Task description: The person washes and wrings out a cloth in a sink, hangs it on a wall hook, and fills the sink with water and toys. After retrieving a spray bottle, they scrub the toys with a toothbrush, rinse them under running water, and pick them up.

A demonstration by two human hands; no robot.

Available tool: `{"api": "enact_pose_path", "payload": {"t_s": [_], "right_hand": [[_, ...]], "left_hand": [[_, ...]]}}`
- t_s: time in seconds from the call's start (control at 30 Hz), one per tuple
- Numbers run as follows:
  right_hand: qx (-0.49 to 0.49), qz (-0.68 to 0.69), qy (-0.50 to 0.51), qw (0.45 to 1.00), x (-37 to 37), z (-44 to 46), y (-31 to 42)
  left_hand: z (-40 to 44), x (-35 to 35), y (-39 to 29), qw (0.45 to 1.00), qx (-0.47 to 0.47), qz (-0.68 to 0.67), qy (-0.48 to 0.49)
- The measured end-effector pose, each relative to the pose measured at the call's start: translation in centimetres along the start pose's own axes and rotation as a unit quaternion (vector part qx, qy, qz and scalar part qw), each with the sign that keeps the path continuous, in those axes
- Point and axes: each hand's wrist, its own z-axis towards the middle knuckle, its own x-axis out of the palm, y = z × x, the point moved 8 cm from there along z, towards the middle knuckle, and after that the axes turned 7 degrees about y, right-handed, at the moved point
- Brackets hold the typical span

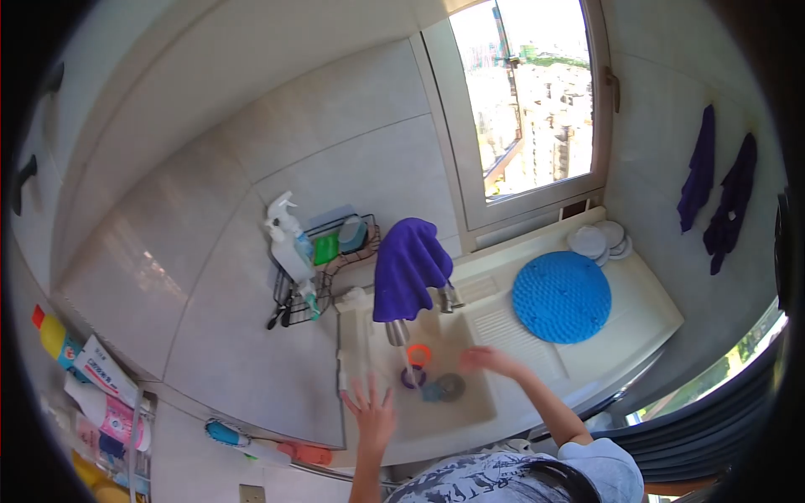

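My left hand [371, 412] is over the left front of the sink basin [470, 408], fingers spread and holding nothing. Above the basin's right side is my right hand [490, 360], a little blurred, its fingers stretched out with nothing visible in them. Between the hands, water runs from the metal faucet [398, 334], which has a purple cloth [409, 267] draped over it. An orange ring-shaped item [419, 355] and a purple ring-shaped item [410, 377] lie in the basin. A light blue item [431, 391] rests beside the round grey drain [451, 386].
A round blue mat [562, 297] lies on the ribbed drainboard, with white round pads [589, 242] behind it. A wire rack [344, 251] holds a spray bottle [289, 243] and a green sponge [325, 247]. Purple cloths [729, 205] hang on the right wall. Bottles [117, 415] stand at left.
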Motion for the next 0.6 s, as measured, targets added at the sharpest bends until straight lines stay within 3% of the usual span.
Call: {"api": "enact_pose_path", "payload": {"t_s": [0.03, 0.07, 0.1, 0.13, 0.17, 0.2, 0.23, 0.4, 0.47, 0.6], "right_hand": [[-0.099, -0.236, -0.018, 0.966, 0.6, -0.9, 3.6], [-0.192, -0.454, -0.032, 0.870, 3.3, -2.6, 8.8], [-0.265, -0.642, -0.034, 0.718, 6.7, -5.1, 12.9], [-0.290, -0.505, -0.054, 0.811, 7.9, -7.0, 17.9], [-0.303, -0.348, -0.078, 0.884, 8.7, -9.0, 22.4], [-0.383, -0.380, -0.045, 0.841, 10.4, -11.5, 26.5], [-0.458, -0.406, -0.010, 0.791, 12.2, -14.0, 29.9], [-0.595, -0.291, 0.023, 0.749, 17.5, -20.4, 38.8], [-0.609, -0.272, 0.017, 0.745, 17.4, -20.1, 39.3], [-0.621, -0.258, 0.006, 0.740, 16.4, -20.0, 40.0]], "left_hand": [[0.1, -3.1, -5.9, 0.987, 0.084, 0.120, -0.059], [-0.1, -5.8, -10.7, 0.949, 0.165, 0.241, -0.117], [-0.1, -7.9, -11.5, 0.964, 0.188, 0.121, -0.141], [-0.1, -10.3, -11.6, 0.964, 0.207, -0.003, -0.165], [-0.8, -13.4, -12.8, 0.954, 0.219, -0.016, -0.203], [-1.5, -16.5, -14.3, 0.944, 0.225, -0.030, -0.239], [-2.2, -19.3, -15.7, 0.908, 0.270, -0.127, -0.294], [-5.8, -29.9, -23.9, 0.654, 0.595, -0.224, -0.410], [-7.3, -31.6, -24.9, 0.617, 0.651, -0.242, -0.371], [-8.6, -32.9, -25.3, 0.601, 0.678, -0.255, -0.338]]}}
